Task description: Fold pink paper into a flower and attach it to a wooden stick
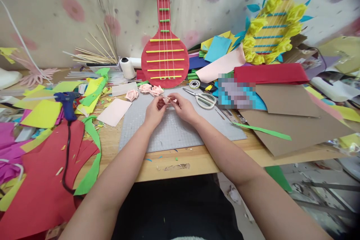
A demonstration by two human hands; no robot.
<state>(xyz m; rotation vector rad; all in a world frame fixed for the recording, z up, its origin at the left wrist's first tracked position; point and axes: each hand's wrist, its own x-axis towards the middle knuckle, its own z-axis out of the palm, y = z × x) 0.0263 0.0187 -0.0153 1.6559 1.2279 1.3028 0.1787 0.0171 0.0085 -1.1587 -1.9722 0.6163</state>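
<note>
Above the cutting mat [157, 138], my left hand [155, 111] and my right hand [184, 108] meet, fingers pinched around a small pale pink paper piece [166, 101]. A thin stick-like thing shows at the fingertips of the right hand; its kind is too small to make out. Just behind the hands sit several pink paper roses [156, 90]. To the left lies a stack of pale pink paper sheets [114, 112]. White-handled scissors [206, 101] rest on the mat right of my right hand. A red paper-covered lute shape [165, 60] with strings stands against the wall behind.
A blue glue gun [67, 105] with a black cord lies left among colored paper scraps. Brown cardboard sheets [303, 131] and a red roll [271, 74] cover the right side. Behind are a thread spool [128, 68], wooden sticks [94, 55] and a yellow lute shape [271, 30] with paper flowers.
</note>
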